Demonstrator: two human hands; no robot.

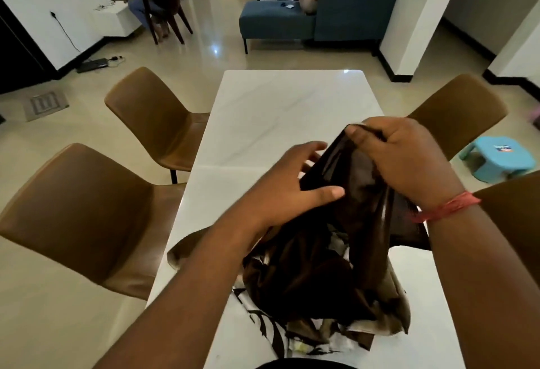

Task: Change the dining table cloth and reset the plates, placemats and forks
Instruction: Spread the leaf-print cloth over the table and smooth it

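1. The dark brown glossy tablecloth (330,266) lies bunched at the near edge of the white marble tabletop (277,111).
2. Right hand (409,158) pinches its raised fold.
3. Left hand (289,190) touches it, fingers seemingly spread apart.

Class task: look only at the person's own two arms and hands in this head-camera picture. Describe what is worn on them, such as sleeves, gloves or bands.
Both forearms are bare right down to the frame edge, so no sleeves show. The left hand has no glove, ring or band visible. The right hand is also ungloved, and its wrist carries a red thread band wound around it several times.
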